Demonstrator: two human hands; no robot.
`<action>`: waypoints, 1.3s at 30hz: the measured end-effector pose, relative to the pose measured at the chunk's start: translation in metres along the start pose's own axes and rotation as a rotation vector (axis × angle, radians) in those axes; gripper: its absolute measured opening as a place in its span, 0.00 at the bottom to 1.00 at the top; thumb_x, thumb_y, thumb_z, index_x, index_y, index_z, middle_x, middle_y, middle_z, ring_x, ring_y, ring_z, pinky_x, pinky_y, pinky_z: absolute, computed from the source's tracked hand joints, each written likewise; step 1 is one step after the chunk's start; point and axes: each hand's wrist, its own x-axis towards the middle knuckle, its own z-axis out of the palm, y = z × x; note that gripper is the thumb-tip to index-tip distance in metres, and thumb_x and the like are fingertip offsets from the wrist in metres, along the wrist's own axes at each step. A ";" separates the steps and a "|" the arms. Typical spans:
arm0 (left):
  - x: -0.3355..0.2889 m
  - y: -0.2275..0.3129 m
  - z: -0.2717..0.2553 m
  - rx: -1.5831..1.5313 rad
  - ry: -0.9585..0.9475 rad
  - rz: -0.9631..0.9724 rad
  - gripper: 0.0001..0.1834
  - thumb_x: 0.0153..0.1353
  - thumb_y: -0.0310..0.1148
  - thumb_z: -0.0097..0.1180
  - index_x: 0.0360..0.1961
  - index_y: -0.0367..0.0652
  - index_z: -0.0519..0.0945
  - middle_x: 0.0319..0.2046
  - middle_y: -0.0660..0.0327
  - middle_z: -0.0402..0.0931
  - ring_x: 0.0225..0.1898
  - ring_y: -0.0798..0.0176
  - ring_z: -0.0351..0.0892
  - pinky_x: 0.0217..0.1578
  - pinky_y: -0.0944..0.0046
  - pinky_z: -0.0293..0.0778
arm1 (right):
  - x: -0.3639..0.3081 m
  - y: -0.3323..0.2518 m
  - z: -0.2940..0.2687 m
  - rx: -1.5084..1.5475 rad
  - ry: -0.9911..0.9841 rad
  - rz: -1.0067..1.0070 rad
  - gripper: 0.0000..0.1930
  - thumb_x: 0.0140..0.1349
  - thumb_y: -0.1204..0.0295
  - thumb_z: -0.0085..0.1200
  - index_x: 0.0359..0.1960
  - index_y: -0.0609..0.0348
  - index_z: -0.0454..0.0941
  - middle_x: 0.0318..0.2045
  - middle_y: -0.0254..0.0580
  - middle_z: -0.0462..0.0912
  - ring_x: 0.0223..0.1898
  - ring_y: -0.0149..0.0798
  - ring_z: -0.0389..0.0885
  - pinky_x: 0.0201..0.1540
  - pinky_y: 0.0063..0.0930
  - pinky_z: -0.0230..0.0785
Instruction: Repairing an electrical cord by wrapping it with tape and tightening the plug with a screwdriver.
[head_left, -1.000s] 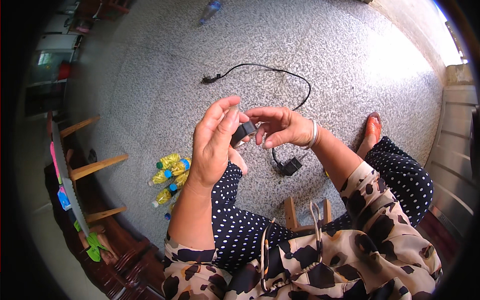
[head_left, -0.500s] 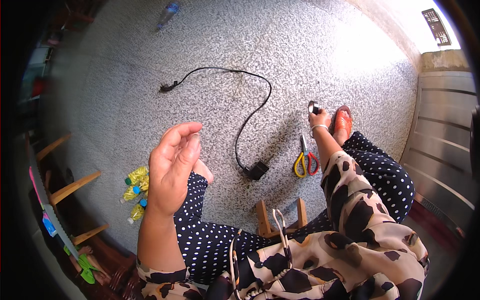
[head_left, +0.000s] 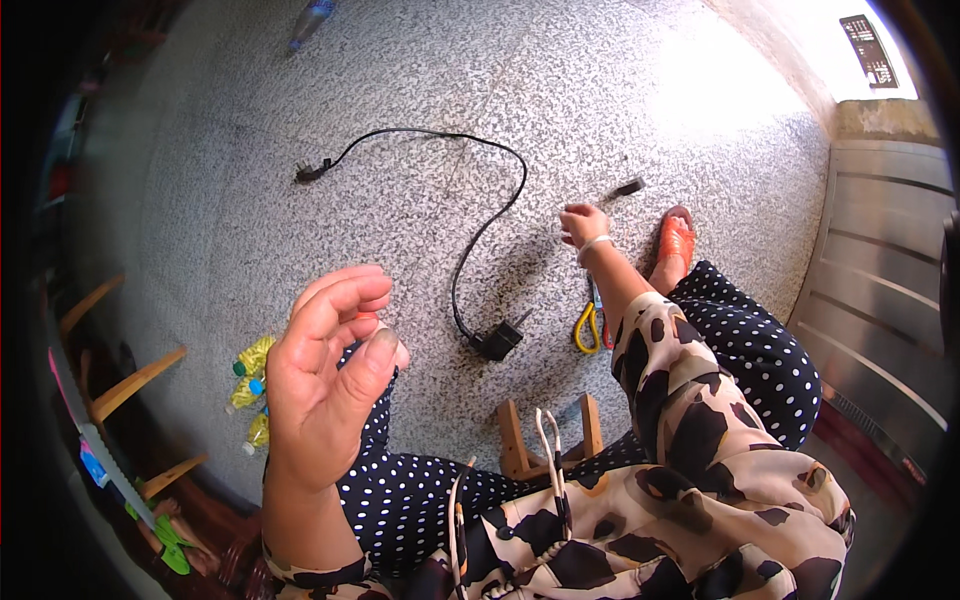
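My left hand (head_left: 330,370) is raised above my knee with its fingers bent and apart, holding nothing. Out over the floor, my right hand (head_left: 585,225) is empty, its fingers loosely apart. Just beyond it lies a roll of black tape (head_left: 628,187), touched by neither hand. Scissors with one yellow and one red handle (head_left: 586,330) rest on the floor, partly covered by my right forearm. A black power cord (head_left: 522,180) curves across the floor between my hands. One end has a plug (head_left: 312,172), the other a black block (head_left: 500,342).
Several small bottles with yellow contents (head_left: 252,358) stand or lie beside my left arm. A small wooden stool (head_left: 515,440) is between my legs. My right foot wears an orange sandal (head_left: 677,240). A clear bottle (head_left: 310,25) lies far off. A metal door (head_left: 880,270) borders the right.
My right hand has let go of the black tape roll, which now lies on the floor, and has drawn back leftward. My left hand has opened a little. The view has shifted slightly.
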 end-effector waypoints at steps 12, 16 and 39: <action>0.002 -0.012 -0.005 -0.018 0.018 -0.096 0.18 0.55 0.31 0.57 0.46 0.35 0.73 0.47 0.57 0.71 0.45 0.67 0.70 0.44 0.67 0.67 | -0.001 -0.095 0.092 -0.438 -0.495 -0.297 0.23 0.54 0.59 0.59 0.44 0.67 0.75 0.25 0.39 0.76 0.26 0.32 0.74 0.32 0.27 0.72; 0.004 -0.024 0.000 -0.161 0.072 -0.217 0.21 0.58 0.37 0.56 0.47 0.34 0.71 0.43 0.55 0.72 0.44 0.66 0.71 0.44 0.65 0.68 | -0.074 -0.125 0.099 -0.074 -0.882 -0.197 0.09 0.63 0.69 0.49 0.40 0.61 0.77 0.17 0.26 0.68 0.18 0.23 0.65 0.24 0.22 0.67; -0.021 -0.012 0.051 -1.032 -0.208 0.002 0.06 0.67 0.31 0.40 0.43 0.46 0.68 0.24 0.66 0.64 0.20 0.74 0.61 0.22 0.74 0.59 | -0.319 -0.175 0.004 0.520 -1.057 -0.021 0.23 0.66 0.59 0.41 0.54 0.65 0.59 0.46 0.51 0.74 0.49 0.47 0.73 0.54 0.42 0.64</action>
